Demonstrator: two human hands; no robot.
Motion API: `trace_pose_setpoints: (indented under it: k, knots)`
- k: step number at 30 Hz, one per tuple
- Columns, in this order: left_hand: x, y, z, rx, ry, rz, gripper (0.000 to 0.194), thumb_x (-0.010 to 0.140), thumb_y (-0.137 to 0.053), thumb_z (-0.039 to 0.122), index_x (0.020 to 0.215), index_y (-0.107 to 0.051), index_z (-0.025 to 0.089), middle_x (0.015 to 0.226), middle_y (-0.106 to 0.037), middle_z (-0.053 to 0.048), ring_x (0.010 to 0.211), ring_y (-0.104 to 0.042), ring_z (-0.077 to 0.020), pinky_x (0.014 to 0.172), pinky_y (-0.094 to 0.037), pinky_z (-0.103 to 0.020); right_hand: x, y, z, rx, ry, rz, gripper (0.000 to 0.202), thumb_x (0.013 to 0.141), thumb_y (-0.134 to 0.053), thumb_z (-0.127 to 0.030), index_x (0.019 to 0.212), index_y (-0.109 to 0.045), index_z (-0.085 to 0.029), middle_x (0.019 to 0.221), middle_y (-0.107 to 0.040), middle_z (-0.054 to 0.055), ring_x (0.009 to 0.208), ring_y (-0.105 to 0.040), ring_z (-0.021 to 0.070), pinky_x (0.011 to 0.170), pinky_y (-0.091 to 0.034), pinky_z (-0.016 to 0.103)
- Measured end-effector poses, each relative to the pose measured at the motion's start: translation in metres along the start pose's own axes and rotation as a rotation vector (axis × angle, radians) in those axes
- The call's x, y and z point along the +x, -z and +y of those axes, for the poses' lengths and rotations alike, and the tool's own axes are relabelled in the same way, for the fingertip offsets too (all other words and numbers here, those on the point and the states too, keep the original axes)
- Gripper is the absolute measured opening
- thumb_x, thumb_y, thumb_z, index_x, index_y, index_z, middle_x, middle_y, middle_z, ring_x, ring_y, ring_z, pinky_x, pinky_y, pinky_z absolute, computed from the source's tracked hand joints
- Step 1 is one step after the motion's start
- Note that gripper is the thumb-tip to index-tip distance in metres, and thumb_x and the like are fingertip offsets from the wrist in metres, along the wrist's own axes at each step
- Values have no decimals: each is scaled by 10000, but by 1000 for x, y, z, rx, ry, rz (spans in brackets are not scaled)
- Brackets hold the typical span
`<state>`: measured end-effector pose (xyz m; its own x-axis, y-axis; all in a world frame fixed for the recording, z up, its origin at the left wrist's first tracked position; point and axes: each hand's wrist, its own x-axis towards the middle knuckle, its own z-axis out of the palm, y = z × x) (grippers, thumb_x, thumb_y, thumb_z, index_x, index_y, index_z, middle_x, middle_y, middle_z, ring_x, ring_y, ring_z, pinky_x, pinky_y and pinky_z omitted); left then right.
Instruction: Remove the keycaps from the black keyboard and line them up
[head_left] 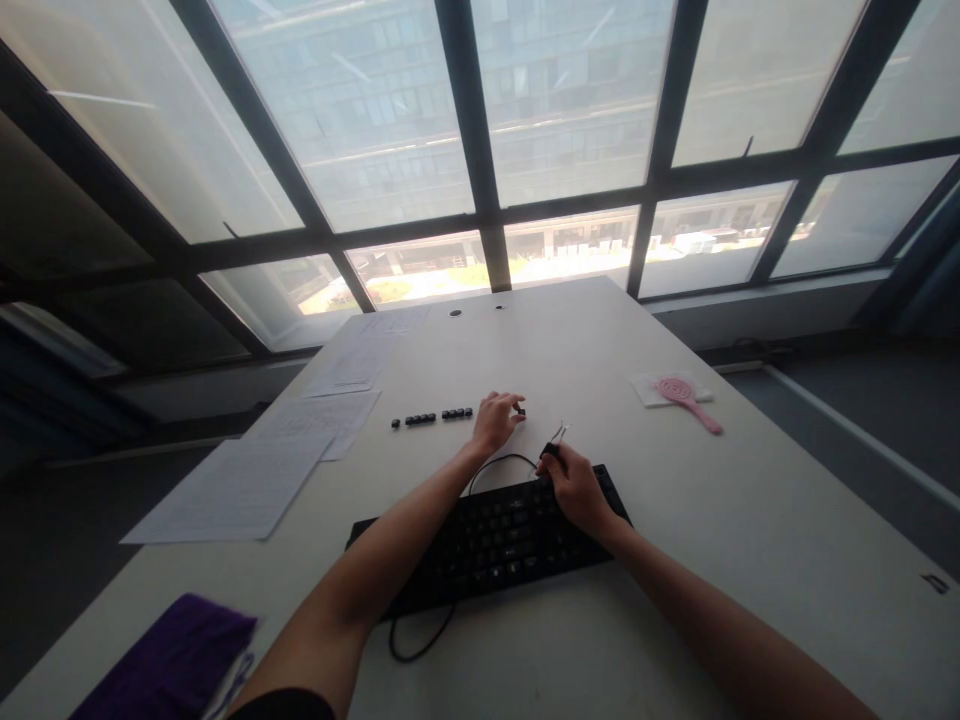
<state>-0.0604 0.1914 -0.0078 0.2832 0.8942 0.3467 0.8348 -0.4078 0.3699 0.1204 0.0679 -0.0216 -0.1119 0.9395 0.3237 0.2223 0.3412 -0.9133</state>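
Note:
A black keyboard [502, 545] lies on the white table, partly hidden under my forearms. Beyond it, my left hand [496, 420] has its thumb and finger closed around a small black keycap [520, 412] at the table surface. My right hand [576, 485] grips a keycap puller [553, 445] with a black handle and thin wire prongs pointing away, above the keyboard's right end. Left of my left hand, several black keycaps [420, 419] stand in a row, with one keycap [395, 424] a little apart at the far left.
Paper sheets [232, 490] cover the table's left side. A purple pouch [176, 655] sits at the near left. On the right, a pink hairbrush [686, 397] rests partly on a white packet [645, 390]. The keyboard's black cable [420, 658] loops at the front.

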Motion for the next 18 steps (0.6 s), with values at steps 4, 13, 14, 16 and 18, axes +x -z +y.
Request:
trace_pose_setpoints:
  k: [4,13,14,16,18]
  knots:
    - [10,-5,-7,27,24,-22,277,791,-738,196,1067,-721,213,984,-737,-42,999,-582,-237,942,-401,-382,-1,1,-3,-7,-10,-16,246,961,-467,-305,786,-603,-200,693,-633,14,627,-552,160,637,-405,266]
    - [20,-9,-10,73,78,-23,257,805,-728,231,1062,-724,225,1031,-716,-57,1048,-548,-271,943,-363,-418,-1,2,-6,15,-33,-23,269,961,-476,-331,777,-617,-195,688,-636,18,638,-568,165,637,-414,265]
    - [21,-9,-9,77,82,-23,264,799,-735,232,1063,-724,224,1035,-711,-60,1051,-543,-274,942,-364,-419,-1,2,-6,27,-37,-7,278,964,-472,-338,779,-621,-193,694,-640,21,635,-566,165,631,-415,265]
    - [21,-6,-6,84,89,-19,291,788,-749,240,1077,-720,225,1050,-700,-66,1059,-533,-279,941,-371,-420,-1,3,-7,46,-42,67,289,971,-459,-348,792,-622,-190,725,-658,31,642,-565,166,629,-416,266]
    - [19,-1,-1,89,95,-13,330,780,-762,257,1105,-710,229,1069,-690,-71,1068,-526,-283,939,-380,-420,0,6,-9,45,-37,155,283,973,-450,-346,804,-615,-190,755,-673,40,650,-562,166,632,-415,267]
